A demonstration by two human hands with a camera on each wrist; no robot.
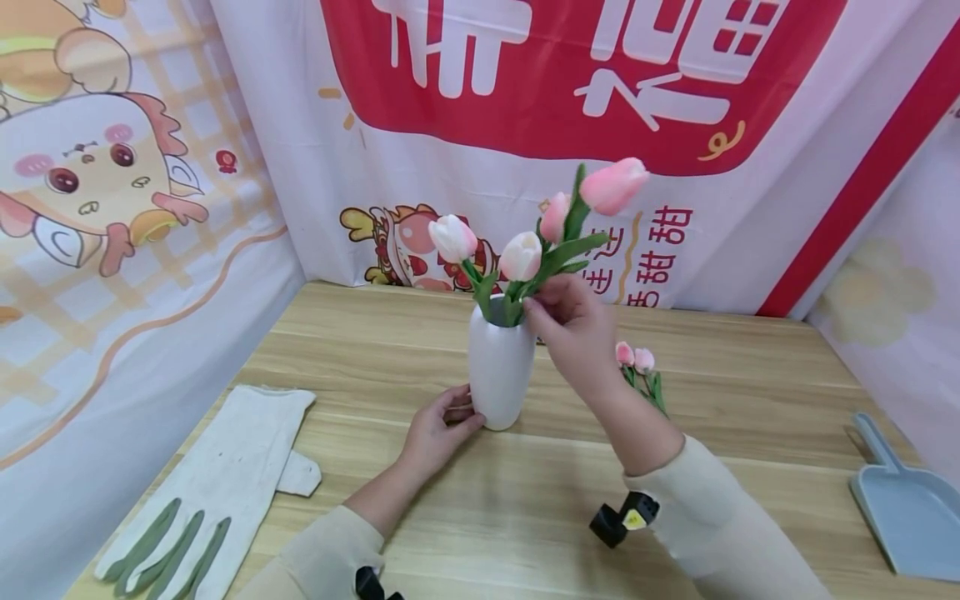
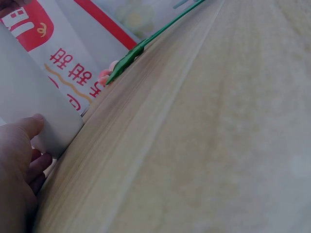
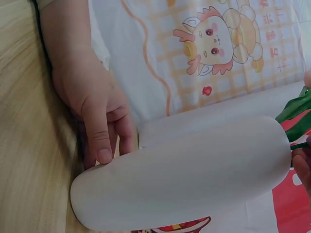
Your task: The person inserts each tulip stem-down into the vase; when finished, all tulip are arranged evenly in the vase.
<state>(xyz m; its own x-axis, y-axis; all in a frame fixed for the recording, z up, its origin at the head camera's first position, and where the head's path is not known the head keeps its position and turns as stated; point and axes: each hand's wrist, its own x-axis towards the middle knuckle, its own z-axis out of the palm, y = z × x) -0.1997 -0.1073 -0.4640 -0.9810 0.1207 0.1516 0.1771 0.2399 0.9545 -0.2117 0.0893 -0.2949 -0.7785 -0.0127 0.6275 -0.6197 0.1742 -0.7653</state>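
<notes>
A white vase (image 1: pixel 501 371) stands upright on the wooden table, with several pink and white artificial tulips (image 1: pixel 521 257) rising from its mouth. Low on the vase, my left hand (image 1: pixel 442 429) holds the base, the thumb in front and the fingers at the side; the right wrist view shows this left hand (image 3: pixel 95 104) closely. At the vase's rim, my right hand (image 1: pixel 581 333) pinches a tulip stem (image 3: pixel 300 145) between thumb and fingers. The tallest pink tulip (image 1: pixel 615 185) leans right above that hand. Its fingertips show only partly in the right wrist view.
More tulips (image 1: pixel 643 360) lie on the table behind the right forearm, partly hidden. A pair of white and green gloves (image 1: pixel 217 467) lies at the left. A grey-blue dustpan (image 1: pixel 911 508) sits at the right edge. Printed cloth (image 1: pixel 450 150) hangs behind the table.
</notes>
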